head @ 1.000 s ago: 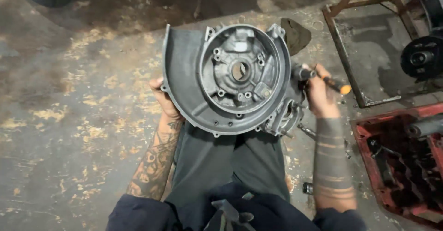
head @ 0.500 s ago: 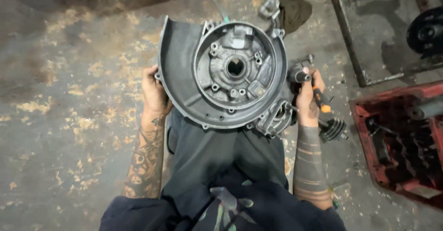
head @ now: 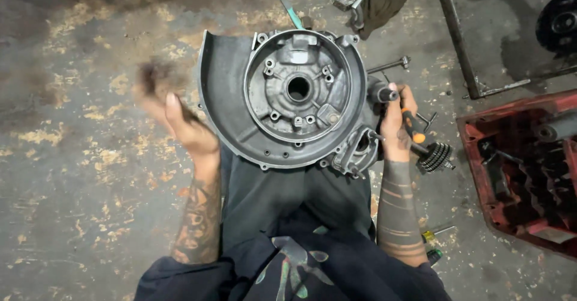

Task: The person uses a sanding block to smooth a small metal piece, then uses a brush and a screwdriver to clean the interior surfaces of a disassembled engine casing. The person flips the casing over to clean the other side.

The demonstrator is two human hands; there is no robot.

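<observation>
Engine casing (head: 288,96), grey, propped on my lap: left hand (head: 180,123) has come off its rim, open and blurred; right hand (head: 393,123) grips an orange-handled screwdriver (head: 415,131) beside it, so only that side steadies it.

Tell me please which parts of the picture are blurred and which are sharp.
In the head view, the left hand is smeared by motion blur, its fingers indistinct; the grey engine casing and the right hand holding a screwdriver are sharp; light is even, without strong glare.

left: bare floor (head: 72,175) — open | right: red crate (head: 523,175) — blocks
</observation>
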